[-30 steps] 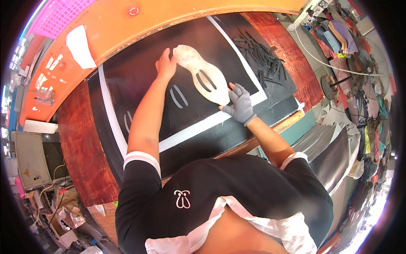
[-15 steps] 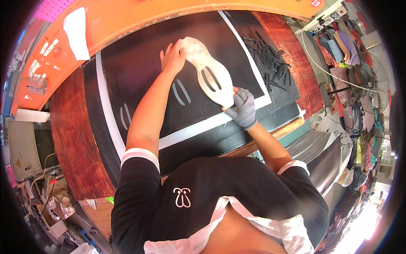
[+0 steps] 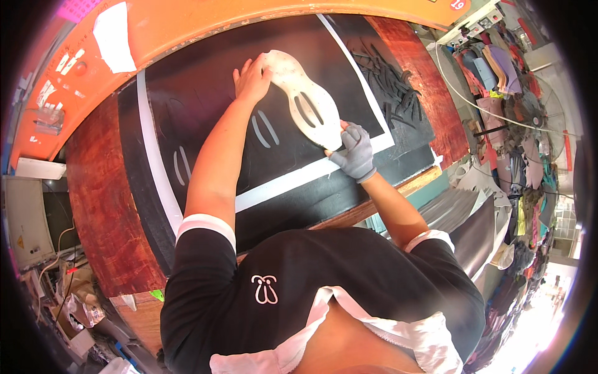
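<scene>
A cream sole-shaped plate (image 3: 321, 101) with two long slots lies slantwise over a black sheet (image 3: 205, 93). At its far end my bare left hand (image 3: 253, 80) grips the edge, thumb against the plate and fingers reaching past it. My right hand (image 3: 354, 151), in a grey glove with bare fingertips, closes on the near end. Left of the plate, a pair of pale curved slots (image 3: 266, 128) shows in the sheet. Another pair of slots (image 3: 181, 166) is further left, beside my left forearm. The underside of the plate is hidden.
A white strip (image 3: 293, 182) borders the sheet. Dark narrow offcuts (image 3: 398, 93) are heaped at the right on the reddish board (image 3: 439, 112). An orange machine beam (image 3: 205, 19) spans the far side. Coloured material pieces (image 3: 492, 68) hang at the far right.
The view has shifted slightly. Both hands keep their hold at the two ends of the plate, which shows no clear movement over the sheet.
</scene>
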Demonstrator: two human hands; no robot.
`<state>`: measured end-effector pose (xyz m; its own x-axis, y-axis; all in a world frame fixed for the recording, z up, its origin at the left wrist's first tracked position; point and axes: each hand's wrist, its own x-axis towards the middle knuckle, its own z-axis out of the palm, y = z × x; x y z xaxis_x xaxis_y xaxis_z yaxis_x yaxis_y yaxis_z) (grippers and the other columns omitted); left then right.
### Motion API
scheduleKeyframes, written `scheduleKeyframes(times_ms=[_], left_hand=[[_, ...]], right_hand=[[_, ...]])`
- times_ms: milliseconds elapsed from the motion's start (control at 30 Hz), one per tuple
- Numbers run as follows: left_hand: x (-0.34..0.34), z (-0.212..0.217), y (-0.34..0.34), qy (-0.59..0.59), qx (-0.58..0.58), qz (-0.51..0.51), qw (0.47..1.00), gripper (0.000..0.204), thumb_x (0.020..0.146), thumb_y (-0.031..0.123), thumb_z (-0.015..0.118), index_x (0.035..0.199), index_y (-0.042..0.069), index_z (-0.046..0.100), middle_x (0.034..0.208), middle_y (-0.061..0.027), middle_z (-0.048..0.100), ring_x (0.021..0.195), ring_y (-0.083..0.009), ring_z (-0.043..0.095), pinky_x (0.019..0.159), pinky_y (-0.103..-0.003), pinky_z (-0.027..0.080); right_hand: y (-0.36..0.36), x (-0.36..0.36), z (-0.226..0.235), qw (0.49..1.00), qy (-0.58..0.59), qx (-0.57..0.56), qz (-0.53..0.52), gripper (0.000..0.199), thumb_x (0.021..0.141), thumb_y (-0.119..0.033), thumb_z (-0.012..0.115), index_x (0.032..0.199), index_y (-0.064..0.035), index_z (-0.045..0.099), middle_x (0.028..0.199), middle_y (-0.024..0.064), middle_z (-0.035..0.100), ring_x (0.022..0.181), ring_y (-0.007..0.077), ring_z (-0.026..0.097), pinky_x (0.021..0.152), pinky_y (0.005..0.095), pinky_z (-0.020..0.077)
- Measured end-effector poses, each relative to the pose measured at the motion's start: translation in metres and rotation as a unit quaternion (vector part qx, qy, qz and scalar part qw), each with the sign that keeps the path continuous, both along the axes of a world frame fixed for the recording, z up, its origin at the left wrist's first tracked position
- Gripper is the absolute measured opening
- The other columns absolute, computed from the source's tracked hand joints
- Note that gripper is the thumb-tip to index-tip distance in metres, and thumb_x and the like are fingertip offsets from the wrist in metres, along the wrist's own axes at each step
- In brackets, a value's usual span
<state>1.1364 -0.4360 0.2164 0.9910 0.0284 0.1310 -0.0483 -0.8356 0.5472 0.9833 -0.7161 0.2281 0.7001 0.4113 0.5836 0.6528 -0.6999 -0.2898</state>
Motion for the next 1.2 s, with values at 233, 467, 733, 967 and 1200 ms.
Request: scheduleKeyframes(times_ms=[233,467,733,967,1200], left_hand=[[-0.059,0.001,0.011,-0.042,-0.076,-0.049,0.995,0.062,0.087,0.035,0.058,0.14,0.013,0.036,0.14,-0.0188,0.042,0.136,-0.0312,0.031,0.11,-0.053,0.017],[-0.305,-0.003,0.042,-0.164,0.0,-0.097,0.982,0.03,0.076,0.008,0.063,0.105,0.006,0.059,0.116,-0.0134,0.059,0.111,-0.0323,0.053,0.098,-0.051,0.033],[-0.364,-0.009,0.018,-0.127,-0.002,-0.078,0.989,0.031,0.074,0.008,0.065,0.104,0.006,0.06,0.106,-0.0106,0.061,0.101,-0.0295,0.056,0.088,-0.041,0.04],[-0.391,-0.038,-0.04,-0.175,0.083,-0.038,0.98,0.02,0.08,0.021,0.066,0.067,0.01,0.056,0.071,-0.0086,0.051,0.069,-0.03,0.053,0.058,-0.041,0.041],[-0.402,-0.059,-0.057,-0.247,0.107,0.045,0.962,0.02,0.079,0.015,0.065,0.066,0.007,0.052,0.071,-0.0094,0.05,0.068,-0.0302,0.053,0.059,-0.043,0.043]], right_hand=[[-0.009,-0.02,-0.002,0.998,0.007,0.034,-0.047,0.049,0.07,-0.025,0.077,0.109,-0.0016,0.057,0.11,0.015,0.06,0.094,0.0344,0.057,0.085,0.0419,0.0458],[-0.049,-0.131,0.001,0.995,0.058,0.068,-0.039,0.023,0.072,-0.012,0.069,0.093,-0.0054,0.059,0.084,0.0109,0.06,0.077,0.0314,0.058,0.072,0.0397,0.0477],[-0.046,-0.134,-0.017,0.995,0.05,0.048,-0.078,0.009,0.069,-0.014,0.067,0.071,-0.0101,0.059,0.073,0.0064,0.059,0.065,0.0273,0.057,0.057,0.0378,0.0465],[-0.053,-0.132,-0.046,0.996,0.009,0.072,-0.054,0.014,0.076,-0.021,0.064,0.069,-0.0097,0.059,0.072,0.0093,0.058,0.063,0.0301,0.056,0.057,0.0406,0.046],[-0.116,-0.043,0.045,0.919,0.049,0.387,-0.059,0.033,0.095,-0.028,0.046,0.081,-0.0002,0.057,0.07,0.0142,0.056,0.065,0.0277,0.053,0.062,0.0375,0.0433]])
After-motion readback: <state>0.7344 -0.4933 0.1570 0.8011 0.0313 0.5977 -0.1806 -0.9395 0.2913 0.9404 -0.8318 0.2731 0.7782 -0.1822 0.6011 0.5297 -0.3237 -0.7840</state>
